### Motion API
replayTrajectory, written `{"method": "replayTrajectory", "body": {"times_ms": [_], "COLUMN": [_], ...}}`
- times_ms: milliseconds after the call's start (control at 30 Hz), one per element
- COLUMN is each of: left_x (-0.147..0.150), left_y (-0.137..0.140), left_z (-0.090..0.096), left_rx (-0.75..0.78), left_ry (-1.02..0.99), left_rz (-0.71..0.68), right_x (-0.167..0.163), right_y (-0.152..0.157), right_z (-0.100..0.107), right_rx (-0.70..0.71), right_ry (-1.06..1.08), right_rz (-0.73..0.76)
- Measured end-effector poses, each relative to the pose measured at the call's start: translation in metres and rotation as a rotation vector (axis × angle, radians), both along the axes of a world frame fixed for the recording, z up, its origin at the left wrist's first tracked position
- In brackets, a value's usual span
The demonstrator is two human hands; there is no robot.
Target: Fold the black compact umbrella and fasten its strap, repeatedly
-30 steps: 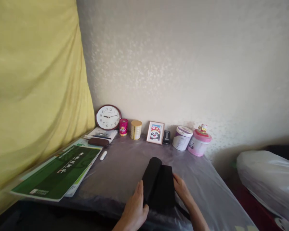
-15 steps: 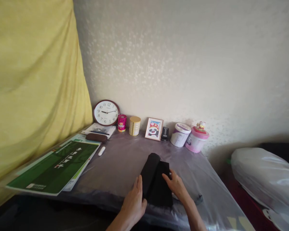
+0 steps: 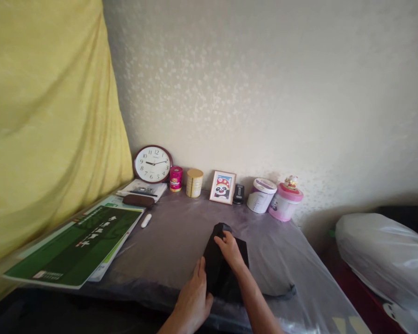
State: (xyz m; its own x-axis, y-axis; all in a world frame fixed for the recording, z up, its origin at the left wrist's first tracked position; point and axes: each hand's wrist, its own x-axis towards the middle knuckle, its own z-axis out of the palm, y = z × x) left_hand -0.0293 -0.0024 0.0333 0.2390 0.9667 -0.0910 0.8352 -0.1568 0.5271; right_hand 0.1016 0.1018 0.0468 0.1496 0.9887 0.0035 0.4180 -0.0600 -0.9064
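Observation:
A black folded item point(image 3: 214, 260), seemingly of cloth, lies near the front edge of the table. Its left part is thick and rounded, while a flatter black panel point(image 3: 243, 250) shows on the right; I cannot make out its kind. My left hand point(image 3: 194, 292) holds the left side, with fingers along the edge and thumb at the near end. Across the panel reaches my right hand point(image 3: 230, 250), closed on the upper part near the far end. A dark strap-like strip point(image 3: 282, 293) trails to the right from under my right forearm.
Green booklets point(image 3: 80, 246), a brown case point(image 3: 138, 200) and a small white object point(image 3: 146, 221) lie left. Along the wall stand a clock point(image 3: 153, 163), pink tin point(image 3: 176, 179), yellow-lidded can point(image 3: 194, 183), panda picture point(image 3: 223, 187), black object point(image 3: 238, 194) and two tubs point(image 3: 261, 195).
My right hand has moved left and away from me, from the flat panel's right edge onto the thick part's far end. My left hand stays at the left side.

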Motion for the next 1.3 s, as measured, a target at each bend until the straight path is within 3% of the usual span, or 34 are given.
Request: {"method": "replayTrajectory", "body": {"times_ms": [233,433,567,667,833,1033,1167,1300], "left_x": [-0.002,-0.015,-0.018,-0.011,0.000,0.004,0.005,0.005], "left_y": [0.002,-0.009,-0.011,-0.006,0.001,0.001,0.003,0.005], "left_z": [-0.004,-0.009,-0.008,-0.009,-0.017,-0.015,-0.011,-0.019], "left_rx": [0.015,0.091,0.362,0.500,0.329,0.193,0.140,0.103], "left_ry": [0.019,0.026,0.041,0.028,0.019,0.020,0.042,0.050], "left_rz": [0.014,0.026,0.122,0.084,0.015,-0.012,-0.040,-0.059], "right_x": [-0.011,-0.015,-0.018,-0.020,-0.020,-0.011,-0.004,0.002], "right_y": [-0.002,-0.010,-0.012,-0.013,-0.023,-0.035,-0.021,0.007], "right_z": [-0.003,0.002,0.003,0.004,0.008,0.005,-0.007,-0.014], "right_rx": [-0.111,-0.078,-0.023,0.038,0.107,0.444,0.463,0.411], "right_ry": [0.049,0.019,-0.085,-0.177,-0.252,-0.437,-0.480,-0.536], "right_rz": [0.096,0.220,0.242,0.251,0.312,0.483,0.511,0.460]}}
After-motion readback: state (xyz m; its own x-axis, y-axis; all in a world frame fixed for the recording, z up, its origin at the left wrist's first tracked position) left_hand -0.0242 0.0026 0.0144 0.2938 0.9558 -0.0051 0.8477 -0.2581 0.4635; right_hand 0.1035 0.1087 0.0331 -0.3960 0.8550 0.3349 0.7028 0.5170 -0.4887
